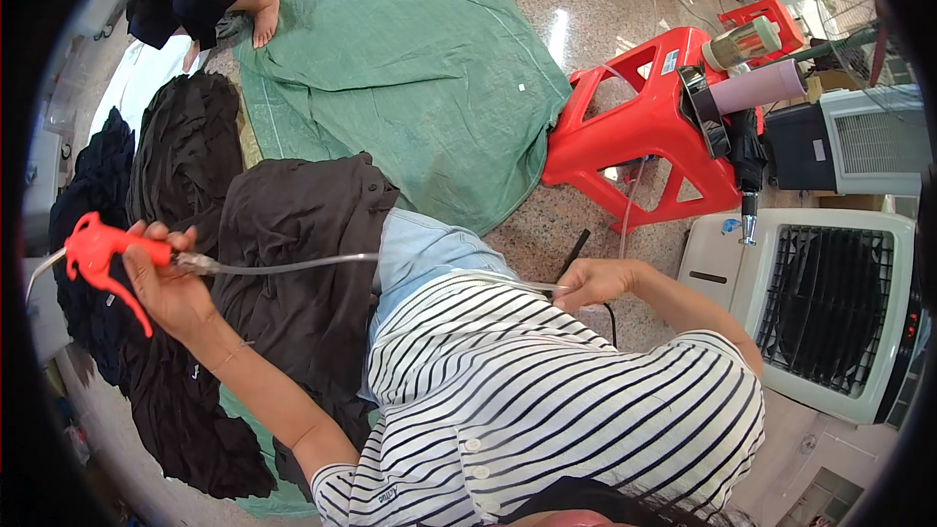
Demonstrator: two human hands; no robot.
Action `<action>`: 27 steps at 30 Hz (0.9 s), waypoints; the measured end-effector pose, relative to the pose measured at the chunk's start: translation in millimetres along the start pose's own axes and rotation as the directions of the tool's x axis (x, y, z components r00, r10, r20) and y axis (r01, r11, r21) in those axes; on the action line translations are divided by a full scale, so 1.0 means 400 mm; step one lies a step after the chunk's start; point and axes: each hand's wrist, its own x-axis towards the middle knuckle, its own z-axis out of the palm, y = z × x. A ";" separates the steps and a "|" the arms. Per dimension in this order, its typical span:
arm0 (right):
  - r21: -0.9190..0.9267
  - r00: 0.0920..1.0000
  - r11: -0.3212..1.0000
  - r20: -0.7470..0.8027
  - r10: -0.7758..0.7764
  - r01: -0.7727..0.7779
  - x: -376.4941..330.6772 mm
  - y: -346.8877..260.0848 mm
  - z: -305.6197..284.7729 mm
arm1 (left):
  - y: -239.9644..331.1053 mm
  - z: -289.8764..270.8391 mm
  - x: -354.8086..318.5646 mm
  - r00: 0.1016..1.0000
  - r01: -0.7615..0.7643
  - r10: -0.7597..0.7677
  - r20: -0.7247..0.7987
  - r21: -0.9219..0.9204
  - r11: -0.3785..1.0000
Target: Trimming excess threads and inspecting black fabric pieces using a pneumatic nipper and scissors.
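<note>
My left hand (164,278) grips a red air blow gun (98,249) by its handle, its thin metal nozzle pointing left. A clear hose (283,264) runs from the gun's rear across my lap to my right hand (589,283), which pinches the hose beside my striped shirt. A dark brown garment (303,263) lies draped over my lap under the hose, on top of light blue jeans.
A heap of dark garments (176,166) lies to my left. A green tarp (410,68) covers the floor ahead, where another person's bare feet (264,20) rest. A red plastic stool (649,127) carrying bottles stands to the right, near a white air cooler (830,312).
</note>
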 end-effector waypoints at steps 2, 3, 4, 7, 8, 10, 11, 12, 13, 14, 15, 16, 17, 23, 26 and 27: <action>0.023 0.964 0.964 -0.044 -0.262 0.263 -0.018 -0.059 0.005 | 0.040 -0.106 0.039 0.999 -0.027 0.029 0.020 -0.062 0.998; -0.107 0.965 0.964 -0.074 -0.251 0.243 -0.023 -0.096 -0.002 | 0.068 -0.159 0.053 0.992 -0.039 0.057 0.114 -0.152 0.988; -0.218 0.936 0.934 -0.152 -0.317 0.281 -0.017 -0.118 0.003 | 0.097 -0.177 0.054 0.992 -0.102 0.113 0.055 -0.175 0.979; -0.505 0.879 0.837 -0.277 -0.389 0.211 0.015 -0.144 -0.007 | 0.188 -0.310 0.066 0.973 -0.125 0.081 -0.214 -0.202 0.971; -0.697 0.758 0.706 -0.390 -0.522 0.127 0.048 -0.101 -0.023 | 0.204 -0.350 0.065 0.969 -0.142 0.097 -0.227 -0.189 0.972; -0.842 0.591 0.534 -0.469 -0.656 -0.077 0.088 -0.040 -0.054 | 0.216 -0.406 0.046 0.974 -0.135 0.080 -0.210 -0.262 0.956; -0.801 0.552 0.580 -0.555 -0.623 -0.151 0.100 -0.008 -0.071 | 0.212 -0.426 0.034 0.965 -0.142 0.070 -0.251 -0.282 0.949; -0.755 0.510 0.619 -0.628 -0.588 -0.216 0.109 0.031 -0.090 | 0.211 -0.475 0.028 0.988 -0.108 0.064 -0.142 -0.332 0.937; -0.684 0.526 0.642 -0.708 -0.471 -0.346 0.108 0.074 -0.104 | 0.188 -0.463 0.027 0.938 -0.191 0.076 -0.337 -0.323 0.927; -0.604 0.520 0.638 -0.780 -0.349 -0.477 0.099 0.131 -0.119 | 0.157 -0.394 0.025 0.885 -0.204 0.011 -0.466 -0.368 0.907; -0.619 0.563 0.604 -0.764 -0.315 -0.502 0.099 0.234 -0.155 | 0.131 -0.372 0.035 0.893 -0.123 -0.047 -0.448 -0.344 0.931; -0.563 0.619 0.560 -0.778 -0.109 -0.608 0.077 0.272 -0.162 | 0.076 -0.282 0.031 0.942 -0.051 -0.086 -0.325 -0.391 0.919; -0.599 0.678 0.459 -0.735 0.008 -0.656 0.056 0.338 -0.183 | 0.031 -0.161 0.023 0.894 -0.001 -0.151 -0.422 -0.339 0.941; -0.599 0.665 0.329 -0.734 0.138 -0.730 -0.030 0.379 -0.121 | -0.192 0.200 -0.065 0.916 0.266 -0.369 -0.158 -0.448 0.853; -0.592 0.719 0.479 -0.683 0.128 -0.648 0.042 0.405 -0.202 | -0.247 0.295 -0.097 0.891 0.333 -0.437 -0.118 -0.485 0.809; -0.618 0.743 0.559 -0.669 -0.007 -0.552 0.064 0.385 -0.226 | -0.254 0.317 -0.109 0.890 0.374 -0.454 -0.042 -0.502 0.780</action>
